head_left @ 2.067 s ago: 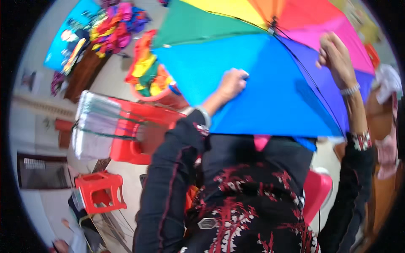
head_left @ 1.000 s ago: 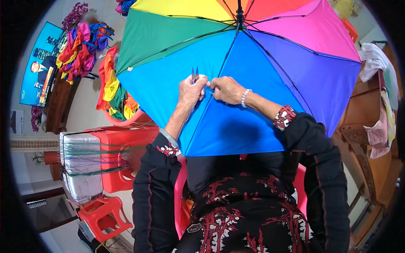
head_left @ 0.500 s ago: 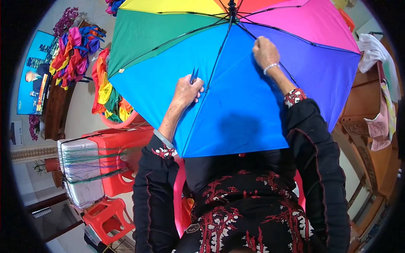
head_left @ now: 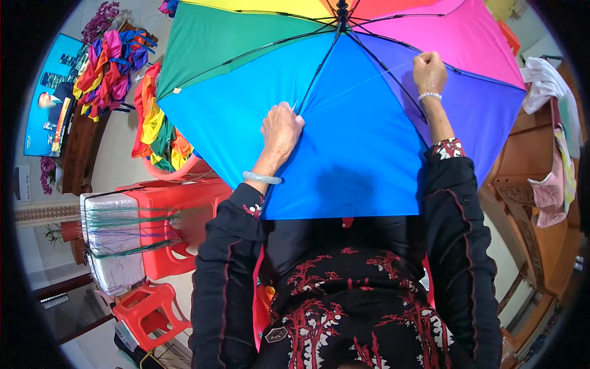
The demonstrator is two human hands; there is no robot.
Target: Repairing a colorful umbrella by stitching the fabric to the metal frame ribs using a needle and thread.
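umbrella [head_left: 369,166], underside up, shaft [head_left: 342,17] pointing away

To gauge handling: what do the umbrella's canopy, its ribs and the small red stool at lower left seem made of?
Canopy: thin fabric, perhaps synthetic; smooth, faintly sheeny, with soft creases.
Ribs: probably metal, dark finish; slender rods hold the panels spread.
Small red stool: likely moulded plastic, slightly glossy; uniform colour, rounded cut-outs.

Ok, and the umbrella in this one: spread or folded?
Spread: the umbrella shows its fabric opened wide, with black ribs fanning out from the central hub.
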